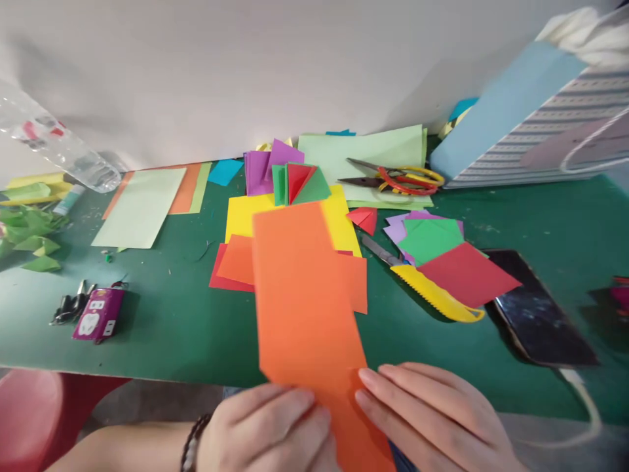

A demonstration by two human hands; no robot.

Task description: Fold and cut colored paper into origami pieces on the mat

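Left hand [260,432] and right hand [432,419], both half closed, pinching one orange paper strip [304,295] just above the near edge of the bench [157,341].

Orange paper strip [304,295]; dark green tabletop [187,334]; grey-striped paper bag [555,134].

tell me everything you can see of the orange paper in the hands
The orange paper is a long, flat, matte rectangular strip, slightly blurred. The left hand and right hand hold its near end, which runs down between them. Its far end extends over a yellow paper sheet.
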